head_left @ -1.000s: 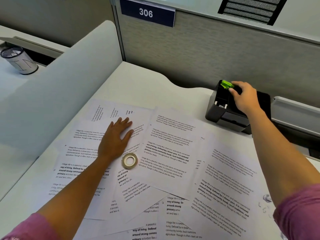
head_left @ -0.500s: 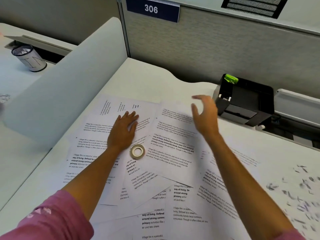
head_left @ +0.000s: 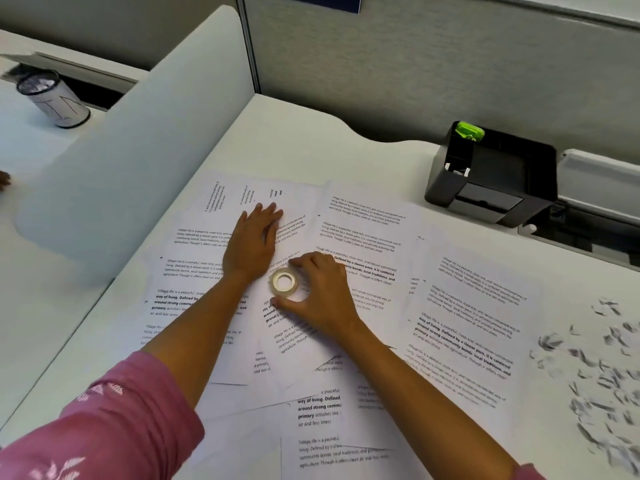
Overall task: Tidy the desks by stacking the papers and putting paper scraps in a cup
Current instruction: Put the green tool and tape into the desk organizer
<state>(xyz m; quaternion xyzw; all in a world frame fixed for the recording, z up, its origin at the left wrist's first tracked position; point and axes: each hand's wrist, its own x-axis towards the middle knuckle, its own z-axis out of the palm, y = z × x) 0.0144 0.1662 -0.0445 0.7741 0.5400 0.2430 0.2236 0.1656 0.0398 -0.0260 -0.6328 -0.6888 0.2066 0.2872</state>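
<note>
Pinching a tape roll (head_left: pixel 284 282) at frame centre, the right hand (head_left: pixel 323 289) has thumb and curled fingers on opposite sides of the ring. The left hand (head_left: pixel 252 244) lies flat just above it, fingers straight and together, pressing on the papers (head_left: pixel 360 237).

Papers: printed sheets, spread loose and overlapping at mixed angles across the desk (head_left: pixel 294 140) from centre to lower frame. None are stacked. The roll sits directly on them.

Paper scraps (head_left: pixel 599 372): a scatter of small slivers at the right edge, on bare desk beside the outermost sheets.

Cup (head_left: pixel 53 98): upper left, on the neighbouring desk, beyond a divider (head_left: pixel 138 150) and well apart from the scraps. It appears to hold shredded material already.

A black organizer (head_left: pixel 491 174) with a green item stands upper right.

Risks, as judged:
- Lifting the roll may drag the sheet beneath if any adhesive touches it; the flat left hand guards against this.
- Gathering the sheets toward the right could sweep slivers off the edge or trap them between pages.
- Carrying scraps across the divider invites spillage.
</note>
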